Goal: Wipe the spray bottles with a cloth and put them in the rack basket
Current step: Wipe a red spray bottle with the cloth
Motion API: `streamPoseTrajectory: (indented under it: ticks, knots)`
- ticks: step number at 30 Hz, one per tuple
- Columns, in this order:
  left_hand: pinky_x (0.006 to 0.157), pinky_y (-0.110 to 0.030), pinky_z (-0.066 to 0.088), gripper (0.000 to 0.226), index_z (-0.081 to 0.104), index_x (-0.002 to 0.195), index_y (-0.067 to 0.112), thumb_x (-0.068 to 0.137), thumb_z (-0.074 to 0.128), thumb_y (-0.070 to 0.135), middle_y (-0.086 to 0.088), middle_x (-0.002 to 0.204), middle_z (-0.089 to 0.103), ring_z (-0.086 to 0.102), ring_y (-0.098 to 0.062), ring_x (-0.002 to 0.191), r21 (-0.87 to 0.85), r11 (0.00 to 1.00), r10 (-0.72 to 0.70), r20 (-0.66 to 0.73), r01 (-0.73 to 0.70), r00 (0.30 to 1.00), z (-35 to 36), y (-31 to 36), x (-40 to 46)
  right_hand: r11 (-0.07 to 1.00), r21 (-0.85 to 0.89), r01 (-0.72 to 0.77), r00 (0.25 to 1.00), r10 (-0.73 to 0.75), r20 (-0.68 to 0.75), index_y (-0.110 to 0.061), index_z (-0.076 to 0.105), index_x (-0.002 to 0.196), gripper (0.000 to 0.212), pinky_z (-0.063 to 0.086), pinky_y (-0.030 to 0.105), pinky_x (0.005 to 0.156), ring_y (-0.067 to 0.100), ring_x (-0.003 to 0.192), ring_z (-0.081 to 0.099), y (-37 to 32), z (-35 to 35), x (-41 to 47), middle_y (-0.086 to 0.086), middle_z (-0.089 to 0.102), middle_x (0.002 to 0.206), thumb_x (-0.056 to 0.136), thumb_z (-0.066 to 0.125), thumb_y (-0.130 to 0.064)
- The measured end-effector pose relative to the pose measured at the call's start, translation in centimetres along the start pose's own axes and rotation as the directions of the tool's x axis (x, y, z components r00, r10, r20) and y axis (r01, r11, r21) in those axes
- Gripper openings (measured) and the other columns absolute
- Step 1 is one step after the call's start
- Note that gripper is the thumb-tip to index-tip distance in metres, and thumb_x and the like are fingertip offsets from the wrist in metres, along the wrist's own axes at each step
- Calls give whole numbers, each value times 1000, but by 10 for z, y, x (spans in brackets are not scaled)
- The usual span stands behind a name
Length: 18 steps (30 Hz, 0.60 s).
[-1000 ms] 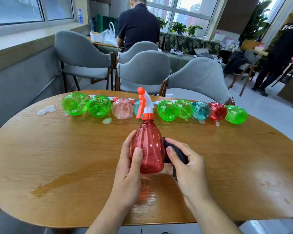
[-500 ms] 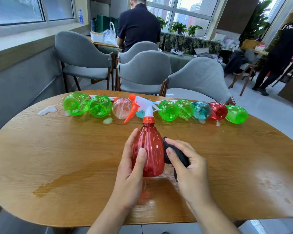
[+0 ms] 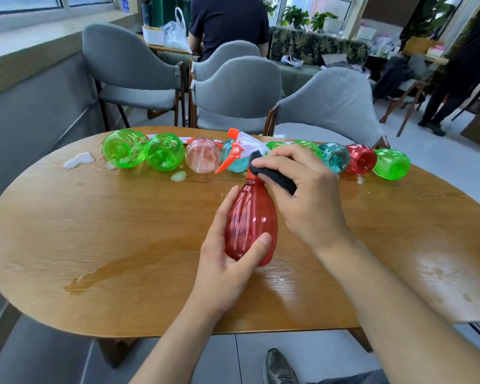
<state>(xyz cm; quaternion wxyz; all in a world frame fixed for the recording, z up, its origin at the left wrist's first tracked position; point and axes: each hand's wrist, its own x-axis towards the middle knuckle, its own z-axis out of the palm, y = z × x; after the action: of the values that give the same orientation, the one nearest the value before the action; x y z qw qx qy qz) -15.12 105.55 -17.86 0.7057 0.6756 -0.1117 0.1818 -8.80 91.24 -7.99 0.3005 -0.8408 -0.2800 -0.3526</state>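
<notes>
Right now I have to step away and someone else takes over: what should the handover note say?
Left hand grips the red spray bottle by its body, tilted over the table.
Right hand holds the black cloth against the bottle's neck.
Done: nothing visibly binned; no rack basket in view.
Left: finish this wipe, then the row of lying bottles along the far edge, amid foam and wet patches.

Counted: ten spray bottles [image 3: 250, 223], nine lying in a row and one held; one black cloth [image 3: 277, 178]; four grey chairs [image 3: 239, 90].
</notes>
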Motion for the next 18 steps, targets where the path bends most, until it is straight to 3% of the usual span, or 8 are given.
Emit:
streamPoseTrajectory:
  ticks: [2, 6, 11, 15, 18]
  knots:
    - [119, -34, 46, 79, 42, 160, 35, 90, 78, 25, 13, 154, 56, 54, -13, 144, 11, 1000, 5, -10, -5, 1000, 1, -1, 0, 999, -41, 10, 1000, -10, 15, -15, 81, 110, 17, 53, 39, 93, 19, 105, 64, 3, 0, 5, 1, 69, 108, 94, 76, -13]
    - [121, -39, 44, 80, 41, 161, 30, 90, 78, 25, 12, 157, 55, 52, -11, 146, 14, 1000, -4, -63, 4, 998, 0, -4, 1, 988, -9, 151, 967, -146, 209, -18, 81, 110, 19, 51, 35, 94, 21, 103, 63, -1, 2, 0, 0, 68, 108, 93, 78, -10]
    - [120, -53, 45, 79, 43, 160, 41, 90, 79, 36, 7, 156, 56, 58, -23, 141, 39, 999, 9, -43, -7, 999, 1, -6, 0, 995, -99, 29, 999, -27, 21, -17, 81, 109, 16, 53, 38, 91, 21, 101, 64, 7, -4, 18, 1, 69, 104, 94, 77, -13]
    - [120, -54, 45, 80, 43, 160, 36, 88, 76, 42, 10, 156, 56, 56, -18, 143, 6, 1000, -3, -68, 4, 998, -1, -6, 2, 988, -46, 148, 969, -136, 205, -18, 82, 109, 17, 51, 33, 94, 21, 103, 63, -4, 0, 7, 1, 68, 106, 93, 77, -13]
    - [121, -53, 45, 80, 43, 160, 38, 88, 77, 41, 9, 156, 56, 55, -19, 144, 11, 1000, -4, -36, 5, 999, 0, -5, 1, 990, -95, 100, 989, -89, 116, -17, 82, 108, 15, 53, 36, 92, 19, 100, 63, 3, -5, 21, 0, 69, 103, 94, 77, -13]
